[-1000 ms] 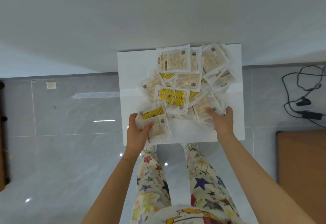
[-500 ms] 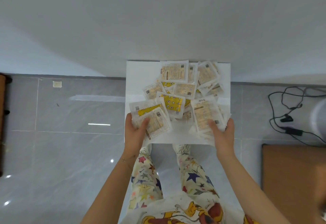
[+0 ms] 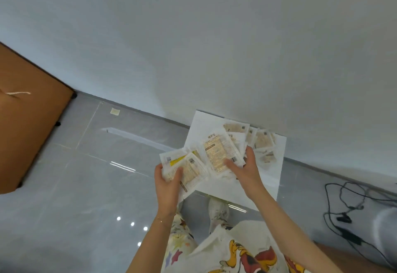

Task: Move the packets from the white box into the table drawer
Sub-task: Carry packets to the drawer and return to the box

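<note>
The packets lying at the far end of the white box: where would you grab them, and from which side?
By their near edges, coming from above on the person's side. The packets lie flat and overlapping in the white box, and the wall rises right behind it, so the far side looks blocked. They are thin, so fingers slid under an edge with the thumb on top should work.

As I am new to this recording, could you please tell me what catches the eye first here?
The two hands at the centre: the left hand grips a fan of packets, the right hand holds a second bundle, both by the white box. More loose packets lie at the box's far right, and a brown table stands at left.
</note>
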`<state>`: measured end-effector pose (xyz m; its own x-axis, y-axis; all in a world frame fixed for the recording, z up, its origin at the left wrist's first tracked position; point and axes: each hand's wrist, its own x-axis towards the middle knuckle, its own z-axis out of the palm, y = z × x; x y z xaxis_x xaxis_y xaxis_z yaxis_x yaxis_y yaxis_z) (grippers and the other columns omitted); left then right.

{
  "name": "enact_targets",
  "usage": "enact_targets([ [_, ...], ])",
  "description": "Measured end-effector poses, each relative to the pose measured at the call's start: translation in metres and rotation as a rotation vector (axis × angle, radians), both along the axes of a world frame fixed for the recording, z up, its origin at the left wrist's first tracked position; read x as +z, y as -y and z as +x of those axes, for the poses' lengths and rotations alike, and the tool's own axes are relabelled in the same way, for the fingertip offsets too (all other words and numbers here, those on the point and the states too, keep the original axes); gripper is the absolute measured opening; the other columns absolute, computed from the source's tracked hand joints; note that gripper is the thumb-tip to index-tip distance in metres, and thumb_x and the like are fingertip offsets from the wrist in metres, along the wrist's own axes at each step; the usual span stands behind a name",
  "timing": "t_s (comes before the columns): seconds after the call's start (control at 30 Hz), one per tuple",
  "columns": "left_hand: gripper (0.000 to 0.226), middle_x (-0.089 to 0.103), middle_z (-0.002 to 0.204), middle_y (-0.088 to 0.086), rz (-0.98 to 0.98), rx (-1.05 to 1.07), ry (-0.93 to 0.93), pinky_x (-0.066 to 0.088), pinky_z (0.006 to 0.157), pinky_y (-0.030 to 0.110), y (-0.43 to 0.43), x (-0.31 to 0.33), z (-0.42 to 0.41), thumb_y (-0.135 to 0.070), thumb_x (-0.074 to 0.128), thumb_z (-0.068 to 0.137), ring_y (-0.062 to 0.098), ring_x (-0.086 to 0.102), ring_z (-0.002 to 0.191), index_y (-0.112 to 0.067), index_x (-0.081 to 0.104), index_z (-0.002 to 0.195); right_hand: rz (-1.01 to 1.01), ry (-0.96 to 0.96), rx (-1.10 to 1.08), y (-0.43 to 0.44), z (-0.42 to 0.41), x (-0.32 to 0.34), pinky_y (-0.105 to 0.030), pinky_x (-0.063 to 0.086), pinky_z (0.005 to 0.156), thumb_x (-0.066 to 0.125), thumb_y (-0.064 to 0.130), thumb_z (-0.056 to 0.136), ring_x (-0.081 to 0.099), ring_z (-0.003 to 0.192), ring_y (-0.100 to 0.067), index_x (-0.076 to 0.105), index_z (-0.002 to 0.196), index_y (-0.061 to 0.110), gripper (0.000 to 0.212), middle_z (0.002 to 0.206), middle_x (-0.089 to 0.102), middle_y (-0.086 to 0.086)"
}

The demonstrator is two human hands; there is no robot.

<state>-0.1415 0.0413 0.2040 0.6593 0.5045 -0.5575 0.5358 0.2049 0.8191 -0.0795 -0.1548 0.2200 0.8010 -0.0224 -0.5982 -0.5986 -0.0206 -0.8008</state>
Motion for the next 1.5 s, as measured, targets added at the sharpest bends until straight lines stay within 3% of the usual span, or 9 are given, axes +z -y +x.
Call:
enact_targets([
  [0.2,0.042,0.064,0.114,-0.001,-0.019,0.208,0.020,0.058,0.083,0.040,-0.064,0.033,-0.047,-0.020,0.070,0.087,0.017,0.068,0.100,-0.023,0.046,0.122,-0.041,0.004,0.222,-0.077,-0.004,0.029,-0.040,0.051,0.096,0.071,0.013,0.085,0.057,0.115,-0.015,0.033,0.140,0.026,0.069,0.128,0.056,0.003],
  [0.37,0.042,0.063,0.113,0.002,-0.041,0.386,0.047,0.058,0.082,0.038,-0.130,0.049,-0.094,-0.013,0.068,0.088,0.019,0.067,0.101,-0.022,0.045,0.121,-0.028,0.048,0.404,-0.167,-0.021,0.045,-0.023,0.054,0.085,0.068,0.010,0.086,0.058,0.112,-0.012,0.032,0.140,0.022,0.065,0.128,0.055,0.002],
  [0.57,0.043,0.063,0.113,-0.004,-0.061,0.544,0.092,0.059,0.077,0.030,-0.216,0.069,-0.150,-0.011,0.065,0.091,0.013,0.069,0.097,-0.027,0.041,0.123,-0.032,0.083,0.561,-0.272,-0.049,0.066,-0.018,0.056,0.069,0.066,0.002,0.086,0.061,0.097,-0.002,0.037,0.127,0.023,0.054,0.114,0.057,0.008],
  [0.7,0.043,0.064,0.116,0.003,-0.050,0.631,0.102,0.058,0.083,0.038,-0.273,0.080,-0.188,-0.009,0.065,0.090,0.020,0.068,0.102,-0.023,0.042,0.124,-0.083,0.082,0.651,-0.338,-0.072,0.072,-0.016,0.055,0.065,0.070,0.004,0.084,0.061,0.098,-0.008,0.038,0.132,0.020,0.059,0.115,0.056,0.007],
  [0.9,0.044,0.064,0.114,0.001,-0.018,0.791,0.105,0.058,0.079,0.031,-0.343,0.085,-0.241,-0.009,0.065,0.089,0.017,0.067,0.101,-0.020,0.043,0.125,-0.107,0.117,0.803,-0.427,-0.106,0.085,-0.012,0.053,0.060,0.069,0.008,0.085,0.058,0.098,-0.010,0.036,0.132,0.022,0.059,0.119,0.053,0.006],
  [1.0,0.038,0.064,0.107,-0.005,-0.011,0.889,0.116,0.058,0.073,0.025,-0.366,0.091,-0.262,-0.009,0.064,0.090,0.012,0.067,0.096,-0.023,0.043,0.119,-0.080,0.127,0.875,-0.461,-0.118,0.091,-0.013,0.054,0.064,0.067,0.005,0.086,0.060,0.098,-0.005,0.036,0.135,0.019,0.060,0.122,0.054,0.005],
  [1.1,0.041,0.064,0.107,-0.007,-0.019,0.968,0.124,0.057,0.082,0.034,-0.384,0.096,-0.281,-0.011,0.065,0.090,0.016,0.067,0.100,-0.024,0.041,0.121,-0.060,0.131,0.946,-0.496,-0.125,0.095,-0.020,0.056,0.072,0.068,0.003,0.085,0.061,0.101,-0.005,0.037,0.131,0.022,0.058,0.122,0.056,0.005],
  [1.27,0.043,0.063,0.109,-0.007,-0.011,1.112,0.133,0.056,0.085,0.034,-0.412,0.093,-0.302,-0.009,0.065,0.090,0.016,0.066,0.103,-0.024,0.041,0.123,-0.041,0.153,1.062,-0.558,-0.131,0.097,-0.014,0.053,0.064,0.066,0.000,0.085,0.062,0.089,0.005,0.038,0.127,0.021,0.055,0.108,0.057,0.015],
  [1.5,0.039,0.061,0.112,-0.005,-0.009,1.293,0.131,0.056,0.075,0.026,-0.456,0.080,-0.315,-0.009,0.064,0.090,0.011,0.065,0.099,-0.024,0.041,0.118,-0.031,0.164,1.214,-0.642,-0.132,0.084,-0.016,0.055,0.069,0.066,0.002,0.086,0.062,0.092,0.002,0.038,0.121,0.025,0.050,0.109,0.059,0.012],
])
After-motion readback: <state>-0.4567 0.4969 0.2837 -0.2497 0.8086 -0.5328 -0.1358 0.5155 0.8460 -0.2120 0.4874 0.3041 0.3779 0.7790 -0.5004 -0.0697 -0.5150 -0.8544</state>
